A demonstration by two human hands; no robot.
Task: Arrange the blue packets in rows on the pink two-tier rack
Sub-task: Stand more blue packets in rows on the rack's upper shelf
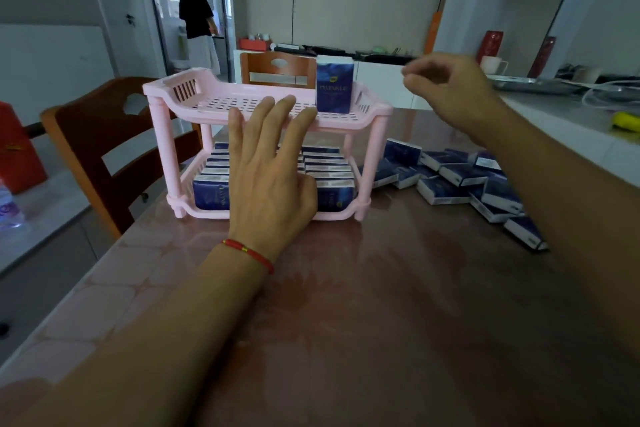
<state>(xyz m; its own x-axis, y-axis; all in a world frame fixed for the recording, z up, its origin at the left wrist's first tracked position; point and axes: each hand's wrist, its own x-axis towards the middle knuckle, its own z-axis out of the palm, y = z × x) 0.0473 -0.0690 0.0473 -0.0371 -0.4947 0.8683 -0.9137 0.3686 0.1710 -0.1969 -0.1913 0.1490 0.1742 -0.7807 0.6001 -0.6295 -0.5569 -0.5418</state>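
Glossy counter (381,288) carries the pink rack (363,118): lower tier full, one packet (334,87) upright on top. Left hand (273,180) spread, bracing the rack; right hand (450,90) loosely curled, empty. Risk: a knock topples the lone packet; loose packets (460,177) lie right.

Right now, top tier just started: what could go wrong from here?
1. The lone upright blue packet stands unsupported at the right end of the pink plastic two-tier rack's top tier; a nudge from the next placement could topple it.
2. The left hand rests across the rack's front, so pushing might slide the light rack.
3. The loose pile of blue packets sprawls to the table's right; the right hand, apparently empty, or its forearm could sweep some off.
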